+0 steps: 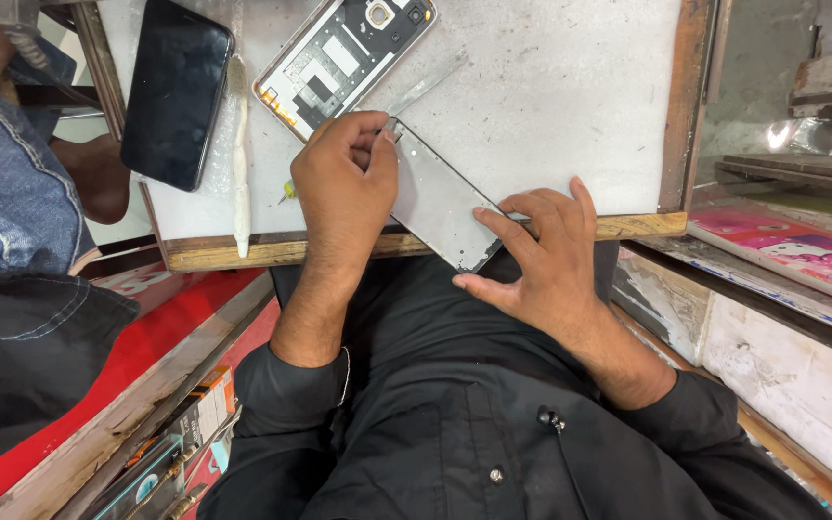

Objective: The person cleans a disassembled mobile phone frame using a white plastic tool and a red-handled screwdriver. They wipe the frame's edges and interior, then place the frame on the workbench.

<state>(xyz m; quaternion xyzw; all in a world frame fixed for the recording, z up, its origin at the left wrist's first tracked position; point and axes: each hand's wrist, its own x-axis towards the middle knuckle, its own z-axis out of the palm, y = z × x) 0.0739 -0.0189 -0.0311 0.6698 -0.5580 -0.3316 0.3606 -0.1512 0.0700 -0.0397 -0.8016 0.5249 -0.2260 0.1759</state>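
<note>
Seen from above, looking down at a person's two bare hands working at the near edge of a white work board (551,87) framed in wood. The left hand (344,183) is curled into a loose fist over the far end of a thin grey phone panel (435,197), its fingertips pinching that upper corner; whether it holds a small tool there cannot be made out. The right hand (541,255) lies spread and relaxed — fingers fanned, not gripping — with the fingertips pressing down on the panel's near end. The panel rests flat and slanted across the board, its lower corner jutting just past the wooden edge toward the person's lap.

Just beyond the left hand lies an opened phone body (344,53), its inner parts showing, and beside it a pair of metal tweezers (430,85). Further left, a black phone (177,91) lies face up, next to a slim white stick (240,154) that runs down to the board's edge. The person wears a black shirt (464,424). At the far left, another person's denim-clad leg (7,183) shows.
</note>
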